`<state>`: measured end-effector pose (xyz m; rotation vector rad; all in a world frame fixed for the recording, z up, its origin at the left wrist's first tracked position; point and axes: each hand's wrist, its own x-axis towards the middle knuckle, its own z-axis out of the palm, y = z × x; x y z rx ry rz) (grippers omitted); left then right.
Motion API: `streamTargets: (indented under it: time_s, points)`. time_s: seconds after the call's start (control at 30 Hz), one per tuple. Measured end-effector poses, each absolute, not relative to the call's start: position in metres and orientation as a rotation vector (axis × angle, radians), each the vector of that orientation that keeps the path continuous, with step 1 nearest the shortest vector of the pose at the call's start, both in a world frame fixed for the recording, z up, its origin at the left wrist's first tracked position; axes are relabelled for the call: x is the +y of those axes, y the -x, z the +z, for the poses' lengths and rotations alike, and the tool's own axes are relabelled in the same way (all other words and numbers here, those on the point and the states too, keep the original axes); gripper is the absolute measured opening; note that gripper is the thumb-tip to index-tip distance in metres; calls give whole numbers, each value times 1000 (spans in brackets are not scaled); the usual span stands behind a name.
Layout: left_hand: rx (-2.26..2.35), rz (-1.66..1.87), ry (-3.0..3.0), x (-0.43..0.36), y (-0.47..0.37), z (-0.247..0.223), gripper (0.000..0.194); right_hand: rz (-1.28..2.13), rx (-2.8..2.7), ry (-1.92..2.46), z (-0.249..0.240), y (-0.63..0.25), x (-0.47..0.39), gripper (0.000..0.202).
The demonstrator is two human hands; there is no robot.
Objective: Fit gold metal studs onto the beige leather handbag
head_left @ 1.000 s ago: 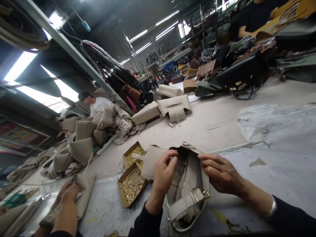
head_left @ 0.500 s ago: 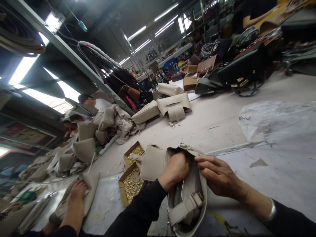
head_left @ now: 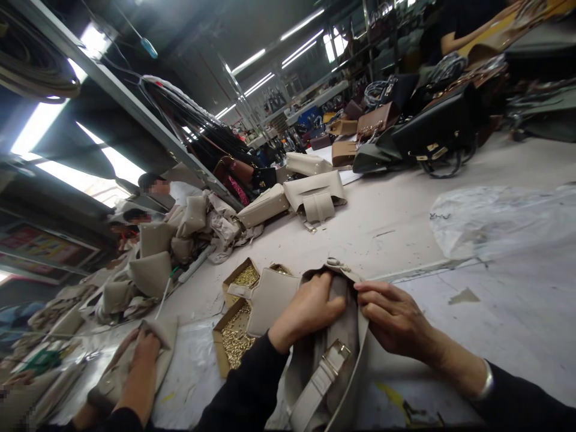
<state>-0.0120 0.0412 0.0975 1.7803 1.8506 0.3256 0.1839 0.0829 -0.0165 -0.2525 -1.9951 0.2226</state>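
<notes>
A beige handbag stands with its mouth facing up in front of me, its flap folded out to the left. Inside the mouth, a strap with a metal buckle lies across the grey lining. My left hand reaches over the left side into the opening, its fingers curled at the inner part and their tips hidden. At the right rim, my right hand is closed, pinching the bag's edge between thumb and fingers.
Cardboard trays of small brass-coloured metal pieces sit left of the bag. A co-worker's hand rests on another beige piece. Beyond lie beige bags, a black bag and plastic sheeting.
My left hand has risen partly out of the bag, showing its thumb. The bag has tilted, its near end shifting left, and the buckled strap has moved up and left. My right hand keeps the rim.
</notes>
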Motion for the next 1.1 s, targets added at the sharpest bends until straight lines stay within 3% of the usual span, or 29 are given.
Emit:
streamTargets:
  time_s: [0.13, 0.27, 0.37, 0.47, 0.67, 0.73, 0.93, 1.1]
  points:
    - [1801, 710, -1810, 16, 13, 118, 50, 239, -1987, 286, -13, -184, 81, 21]
    - [1700, 1068, -1650, -5, 8, 99, 66, 397, -1965, 305, -11, -187, 78, 19]
    - [1766, 1060, -1784, -14, 2, 80, 78, 427, -1914, 400, -15, -185, 75, 36]
    - [1729, 1056, -1913, -17, -1, 73, 74, 388, -1890, 502, -19, -179, 71, 49]
    - [1580, 1282, -1618, -21, 2, 80, 53, 491, -1893, 566, -8, -172, 69, 65]
    - [1558, 1320, -1507, -22, 2, 78, 54, 560, -1888, 580, 1, -169, 71, 61]
    - [1108, 1651, -830, -14, 3, 66, 72, 846, -1888, 476, 15, -160, 79, 11]
    - [1119, 1499, -609, -3, 7, 70, 72, 724, -1987, 310, 12, -159, 86, 20]
